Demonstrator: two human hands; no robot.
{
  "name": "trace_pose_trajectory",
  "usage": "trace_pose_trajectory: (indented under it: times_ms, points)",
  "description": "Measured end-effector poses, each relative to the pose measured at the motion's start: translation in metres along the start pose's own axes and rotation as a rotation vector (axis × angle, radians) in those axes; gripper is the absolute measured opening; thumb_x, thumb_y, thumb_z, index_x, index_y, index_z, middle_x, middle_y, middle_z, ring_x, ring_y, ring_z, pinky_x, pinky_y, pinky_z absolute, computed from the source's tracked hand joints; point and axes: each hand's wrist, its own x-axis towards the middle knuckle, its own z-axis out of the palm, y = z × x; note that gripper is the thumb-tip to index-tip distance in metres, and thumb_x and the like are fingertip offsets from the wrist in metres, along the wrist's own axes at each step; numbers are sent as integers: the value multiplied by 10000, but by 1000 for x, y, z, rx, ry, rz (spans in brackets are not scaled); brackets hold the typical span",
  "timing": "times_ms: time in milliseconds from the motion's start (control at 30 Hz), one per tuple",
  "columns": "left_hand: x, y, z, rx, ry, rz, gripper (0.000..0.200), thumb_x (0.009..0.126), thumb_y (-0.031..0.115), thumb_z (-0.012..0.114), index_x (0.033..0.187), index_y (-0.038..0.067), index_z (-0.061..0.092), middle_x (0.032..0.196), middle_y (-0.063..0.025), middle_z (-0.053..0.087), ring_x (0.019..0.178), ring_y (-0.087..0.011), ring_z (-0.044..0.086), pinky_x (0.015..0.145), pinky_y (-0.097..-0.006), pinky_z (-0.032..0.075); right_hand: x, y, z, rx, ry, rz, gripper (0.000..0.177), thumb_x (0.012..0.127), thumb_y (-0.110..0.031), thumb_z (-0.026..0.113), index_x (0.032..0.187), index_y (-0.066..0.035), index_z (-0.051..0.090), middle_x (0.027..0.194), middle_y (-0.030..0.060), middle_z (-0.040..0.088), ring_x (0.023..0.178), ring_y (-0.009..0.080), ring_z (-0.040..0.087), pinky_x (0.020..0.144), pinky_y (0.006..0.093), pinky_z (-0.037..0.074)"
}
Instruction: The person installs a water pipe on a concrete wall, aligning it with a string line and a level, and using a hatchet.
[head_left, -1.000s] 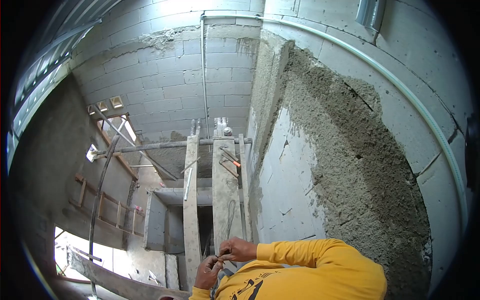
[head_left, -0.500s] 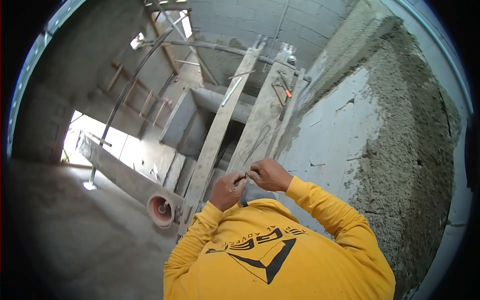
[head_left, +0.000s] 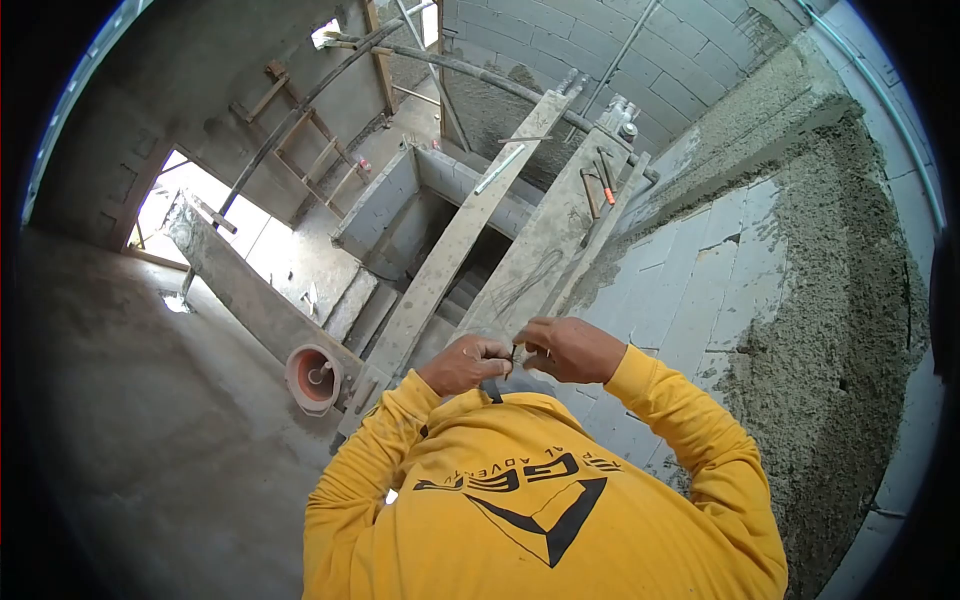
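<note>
In front of my chest my left hand (head_left: pixel 466 365) and my right hand (head_left: pixel 570 349) are close together, fingers pinched. Between their fingertips runs a short, thin dark strand (head_left: pixel 513 357); its exact kind is too small to make out. Just beyond my hands a wide wooden plank (head_left: pixel 525 255) carries a loose, thin dark line or wire (head_left: pixel 530 280). Farther up that plank lie an orange-handled tool (head_left: pixel 606 185) and a hammer-like tool with a brown handle (head_left: pixel 590 195).
A narrower plank (head_left: pixel 440 275) bearing a pale metal strip (head_left: pixel 499 169) runs alongside, with a gap and steps below. An orange bucket (head_left: pixel 313 380) stands at lower left. Close on my right rises a partly plastered block wall (head_left: pixel 690 280). Poles (head_left: pixel 470 75) cross the far end.
My view has shifted, so the planks and tools appear farther right. My hands have drawn slightly apart, and more of the dark strand shows between them.
</note>
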Motion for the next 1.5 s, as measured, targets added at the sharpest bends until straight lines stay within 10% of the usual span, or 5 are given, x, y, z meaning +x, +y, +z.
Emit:
trace_pose_trajectory:
  times_ms: [233, 533, 1000, 1300, 1500]
  points:
    - [-3, -4, 7, -228, -240, -114, 214, 937, 162, 672, 1001, -38, 717, 911, 6, 679, 842, -96, 577, 779, -279, 473, 12, -14, -14, -166, -268, -239, 184, 878, -162, 672, 1007, -31, 656, 923, 125, 652, 866, 359, 692, 703, 454, 551]
    - [0, -18, 27, 540, -135, 15, 322, 888, 270, 667, 1092, 23, 697, 888, -222, 700, 802, -321, 676, 752, -401, 502, 14, -15, 10, -222, -415, -298, 198, 871, -77, 605, 1030, -25, 712, 952, 157, 697, 810, 390, 683, 695, 469, 559]
    - [-11, -11, 27, 69, -251, -22, 281, 877, 216, 674, 973, -47, 694, 866, -198, 695, 790, -286, 638, 761, -383, 485, 9, -14, 18, -77, -435, -207, 197, 917, -187, 650, 1026, -37, 716, 930, 195, 685, 812, 418, 656, 705, 482, 526]
    - [-13, -31, 60, 426, 88, 42, 239, 880, 229, 690, 959, 3, 685, 822, -191, 687, 715, -317, 622, 701, -413, 489, 9, -1, 42, -52, -502, 268, 221, 887, -169, 626, 844, 28, 720, 752, 220, 689, 690, 390, 669, 657, 421, 548]
    - [-19, -12, 54, 326, 84, 43, 203, 865, 197, 710, 926, 5, 688, 776, -150, 664, 683, -238, 598, 683, -387, 489, 1, 9, 26, 531, -571, 691, 227, 912, -196, 645, 938, 22, 701, 812, 160, 683, 658, 308, 649, 660, 406, 544]
